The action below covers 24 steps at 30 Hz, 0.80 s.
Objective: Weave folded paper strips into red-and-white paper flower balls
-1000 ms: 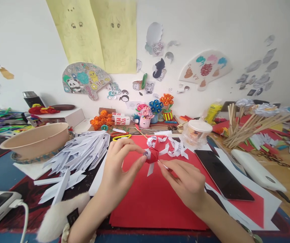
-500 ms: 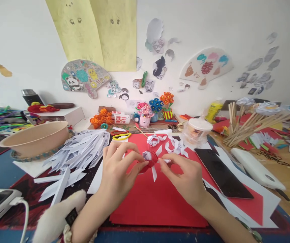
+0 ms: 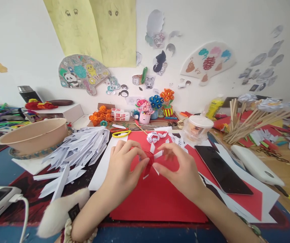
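Observation:
Between thumb and fingers, my left hand [image 3: 124, 165] pinches a small red-and-white folded paper flower [image 3: 149, 163], whose white-backed strips stick out around it. My right hand [image 3: 181, 163] is just to its right, thumb and fingers apart, with the thumb tip close to the strips; whether it touches cannot be made out. Under both hands lies a stack of red paper [image 3: 160, 202]. A white paper rose [image 3: 153, 137] on a thin stick rests beyond the hands. Yellow-handled scissors [image 3: 121, 133] lie behind my left hand.
Folded white paper strips [image 3: 81, 146] are heaped at left, beside a beige basin [image 3: 33, 135]. At right are a black phone [image 3: 223, 168], a white power bank [image 3: 257, 165], a lidded tub [image 3: 199, 126] and wooden sticks [image 3: 246, 121]. Small flower pots [image 3: 145, 118] stand by the wall.
The paper flower has been turned, so its white centre no longer faces me. My right hand's fingers have come off a strip and spread apart; my left hand keeps its pinch.

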### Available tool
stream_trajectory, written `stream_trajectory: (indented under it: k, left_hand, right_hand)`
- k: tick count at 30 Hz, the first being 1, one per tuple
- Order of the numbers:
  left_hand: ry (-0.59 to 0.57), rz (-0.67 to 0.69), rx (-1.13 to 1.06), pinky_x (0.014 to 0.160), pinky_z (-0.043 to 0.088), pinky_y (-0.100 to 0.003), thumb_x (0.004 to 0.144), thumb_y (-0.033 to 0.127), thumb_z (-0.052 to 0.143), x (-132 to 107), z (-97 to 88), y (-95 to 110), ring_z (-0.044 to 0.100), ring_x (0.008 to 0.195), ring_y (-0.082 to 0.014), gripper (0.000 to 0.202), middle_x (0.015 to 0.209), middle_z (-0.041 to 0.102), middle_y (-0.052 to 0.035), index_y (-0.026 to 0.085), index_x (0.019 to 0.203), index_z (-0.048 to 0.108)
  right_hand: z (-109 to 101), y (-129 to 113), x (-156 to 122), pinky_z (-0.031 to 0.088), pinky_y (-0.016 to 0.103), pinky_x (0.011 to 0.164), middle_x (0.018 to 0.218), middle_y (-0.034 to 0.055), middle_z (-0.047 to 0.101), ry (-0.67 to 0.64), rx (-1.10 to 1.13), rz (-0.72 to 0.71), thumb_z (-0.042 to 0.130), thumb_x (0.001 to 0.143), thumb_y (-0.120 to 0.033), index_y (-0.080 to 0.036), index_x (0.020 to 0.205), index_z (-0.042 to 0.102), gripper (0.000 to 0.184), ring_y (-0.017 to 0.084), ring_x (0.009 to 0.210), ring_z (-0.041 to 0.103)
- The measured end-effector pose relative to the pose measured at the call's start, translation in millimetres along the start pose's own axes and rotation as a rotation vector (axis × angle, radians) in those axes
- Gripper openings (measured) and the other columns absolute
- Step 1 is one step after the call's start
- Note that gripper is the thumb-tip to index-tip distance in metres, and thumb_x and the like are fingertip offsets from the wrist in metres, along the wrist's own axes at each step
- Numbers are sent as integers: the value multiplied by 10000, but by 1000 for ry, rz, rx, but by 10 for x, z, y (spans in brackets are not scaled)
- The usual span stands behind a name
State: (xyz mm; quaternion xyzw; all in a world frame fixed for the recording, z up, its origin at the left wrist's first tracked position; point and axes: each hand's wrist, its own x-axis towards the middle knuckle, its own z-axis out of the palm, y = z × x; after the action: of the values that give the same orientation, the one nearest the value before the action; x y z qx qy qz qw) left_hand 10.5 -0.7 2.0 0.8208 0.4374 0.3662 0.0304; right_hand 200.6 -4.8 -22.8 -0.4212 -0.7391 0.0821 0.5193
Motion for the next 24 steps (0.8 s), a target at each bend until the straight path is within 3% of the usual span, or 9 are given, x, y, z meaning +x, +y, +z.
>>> stream_trajectory:
  k: [3, 8, 13, 17, 24]
  left_hand:
    - [19, -75, -57, 803, 387, -390, 924, 213, 553, -15, 44, 2, 517, 895, -223, 133, 946, 636, -29, 219, 801, 603]
    - [17, -103, -86, 823, 405, -395, 925, 211, 537, -11, 96, 19, 524, 908, -223, 136, 941, 639, -36, 218, 805, 600]
    - [12, -117, -58, 827, 408, -396, 928, 230, 544, -4, 120, 33, 523, 901, -222, 150, 939, 635, -32, 219, 790, 603]
    - [5, -143, -40, 829, 405, -398, 914, 228, 575, -3, 128, 34, 520, 900, -222, 135, 952, 636, -30, 220, 789, 623]
    - [-4, -121, -12, 864, 381, -441, 845, 226, 684, -5, 119, 14, 521, 950, -248, 85, 1009, 641, -19, 240, 762, 672]
  right_hand:
    - [8, -7, -18, 513, 293, 627, 839, 23, 628, 43, -89, -102, 772, 736, -424, -202, 923, 574, 351, 176, 736, 601]
    - [36, -16, -38, 412, 280, 568, 690, 14, 526, 77, -319, -316, 675, 830, -265, -183, 693, 626, 167, 150, 626, 507]
    - [44, 24, -35, 366, 297, 572, 637, 21, 564, 48, -490, -413, 556, 904, -149, -162, 731, 662, 203, 159, 616, 491]
    - [40, 79, -54, 369, 295, 563, 648, 26, 617, -56, -464, -448, 536, 965, -227, -146, 764, 655, 247, 151, 602, 529]
    - [39, 94, -82, 389, 264, 542, 685, 38, 644, -89, -353, -440, 435, 996, -124, -149, 738, 652, 338, 127, 587, 558]
